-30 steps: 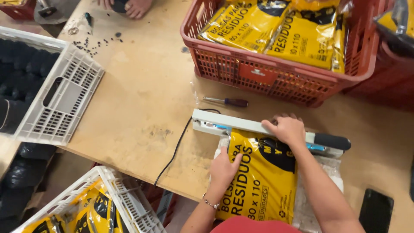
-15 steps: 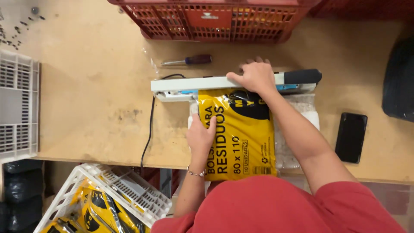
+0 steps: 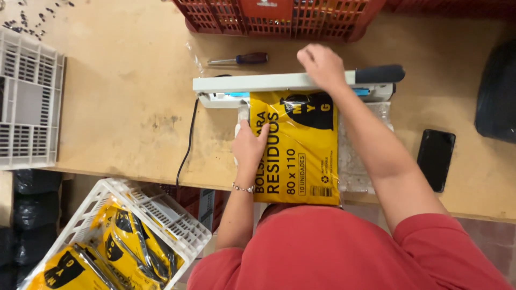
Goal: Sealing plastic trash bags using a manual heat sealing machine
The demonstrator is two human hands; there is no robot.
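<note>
Hands work at the heat sealer (image 3: 258,84): the right hand (image 3: 322,65) presses flat on its bar, unclenched, while the left hand (image 3: 249,146) pins the yellow packet (image 3: 301,156), just below the sealer.

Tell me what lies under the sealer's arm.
The yellow packet's top edge runs under the sealer arm, pressed by the right hand. The seam itself is covered.
</note>
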